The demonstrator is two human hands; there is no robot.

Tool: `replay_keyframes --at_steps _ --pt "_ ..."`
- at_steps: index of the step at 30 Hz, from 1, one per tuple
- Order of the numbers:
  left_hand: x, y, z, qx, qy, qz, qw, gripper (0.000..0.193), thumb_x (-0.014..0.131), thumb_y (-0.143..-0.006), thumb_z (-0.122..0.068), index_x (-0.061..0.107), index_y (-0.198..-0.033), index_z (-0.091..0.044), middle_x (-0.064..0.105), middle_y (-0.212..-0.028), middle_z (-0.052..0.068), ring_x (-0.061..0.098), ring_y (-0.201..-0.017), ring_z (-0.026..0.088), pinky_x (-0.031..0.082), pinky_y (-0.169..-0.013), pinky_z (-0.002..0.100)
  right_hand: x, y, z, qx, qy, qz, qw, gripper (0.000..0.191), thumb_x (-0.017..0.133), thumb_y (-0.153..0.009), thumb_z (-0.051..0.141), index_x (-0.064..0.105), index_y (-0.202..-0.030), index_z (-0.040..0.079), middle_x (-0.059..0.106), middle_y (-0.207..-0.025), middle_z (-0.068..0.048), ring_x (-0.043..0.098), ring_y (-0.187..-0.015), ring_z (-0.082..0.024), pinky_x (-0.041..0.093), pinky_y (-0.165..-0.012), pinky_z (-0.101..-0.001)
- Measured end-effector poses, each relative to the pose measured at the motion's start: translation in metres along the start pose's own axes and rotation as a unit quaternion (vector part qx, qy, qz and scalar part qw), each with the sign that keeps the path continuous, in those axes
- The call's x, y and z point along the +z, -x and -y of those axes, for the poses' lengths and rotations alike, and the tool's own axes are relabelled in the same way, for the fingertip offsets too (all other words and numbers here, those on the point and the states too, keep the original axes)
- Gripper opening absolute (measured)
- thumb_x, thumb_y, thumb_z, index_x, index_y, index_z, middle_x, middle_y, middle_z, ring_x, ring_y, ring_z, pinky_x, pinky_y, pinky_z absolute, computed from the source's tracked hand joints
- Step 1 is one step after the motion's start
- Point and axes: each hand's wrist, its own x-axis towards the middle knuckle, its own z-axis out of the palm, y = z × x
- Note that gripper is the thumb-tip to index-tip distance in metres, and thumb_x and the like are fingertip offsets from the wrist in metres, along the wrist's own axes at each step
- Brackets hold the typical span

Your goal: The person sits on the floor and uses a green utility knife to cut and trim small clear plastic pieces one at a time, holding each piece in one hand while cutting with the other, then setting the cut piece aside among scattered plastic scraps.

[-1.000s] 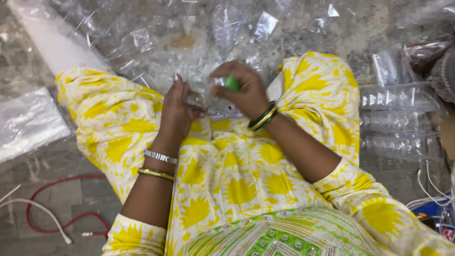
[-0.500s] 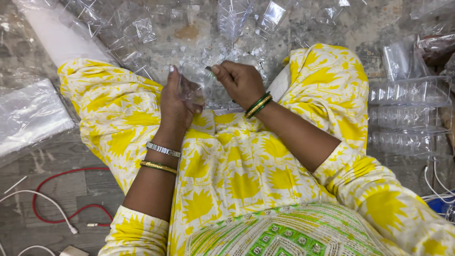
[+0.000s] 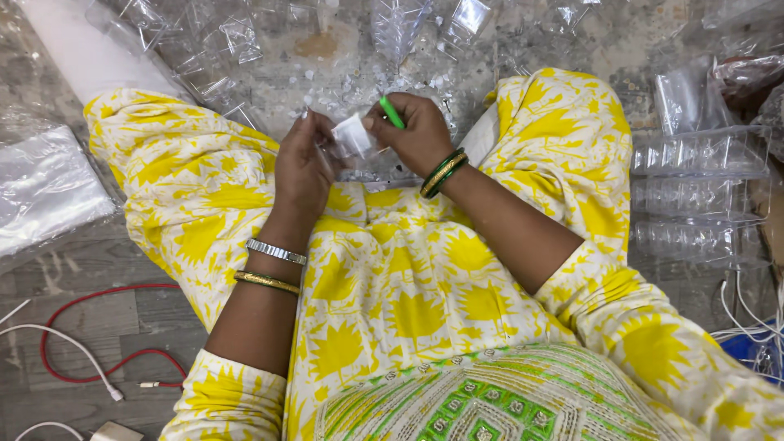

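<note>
A small clear plastic piece (image 3: 353,135) sits just above the lap at the frame's centre-top, pinched between both hands: the left hand (image 3: 304,167) has its fingers curled closed around the piece's left and lower edge, and the right hand (image 3: 418,135), at 3 o'clock of it, grips its right edge with the thumb while its folded fingers also hold a thin green stick (image 3: 391,113) pointing to 11 o'clock. Loose clear plastic wrappers (image 3: 220,45) litter the floor at 12 o'clock, stacked clear plastic trays (image 3: 702,192) lie well apart at 3 o'clock, and a red cable (image 3: 90,335) curls at 8 o'clock.
</note>
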Motion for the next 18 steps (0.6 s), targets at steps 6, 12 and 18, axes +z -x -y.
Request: replay_keyframes --at_steps 6,12,18 --pt "-0.001 0.008 -0.01 -0.08 0.016 0.116 0.99 0.021 0.059 -0.109 -0.026 0.059 -0.114 -0.005 0.067 -0.103 0.011 0.07 -0.087 0.023 0.06 -0.074 0.034 -0.008 -0.004 -0.007 -0.055 -0.04 -0.045 0.997 0.013 0.079 -0.094 0.008 0.074 -0.102 -0.001 0.073 -0.086 0.0 0.064 -0.074 -0.006 0.055 -0.068 -0.0246" --pt "-0.001 0.007 -0.011 -0.122 0.025 0.101 0.987 0.029 0.061 -0.11 -0.029 0.06 -0.11 0.0 0.071 -0.094 0.017 0.072 -0.075 0.026 0.06 -0.063 0.033 -0.004 0.003 0.007 -0.071 -0.05 -0.052 0.995 0.012 0.08 -0.093 0.008 0.075 -0.1 0.0 0.073 -0.086 -0.001 0.066 -0.075 -0.007 0.056 -0.068 -0.0245" --pt "0.001 0.008 -0.015 -0.133 0.01 0.087 0.987 0.024 0.061 -0.102 -0.028 0.058 -0.108 -0.005 0.07 -0.088 0.016 0.072 -0.071 0.028 0.06 -0.058 0.034 -0.005 0.004 0.016 -0.21 0.093 -0.083 0.97 0.016 0.079 -0.095 0.014 0.074 -0.101 0.0 0.074 -0.091 -0.003 0.069 -0.082 -0.008 0.057 -0.073 -0.0247"
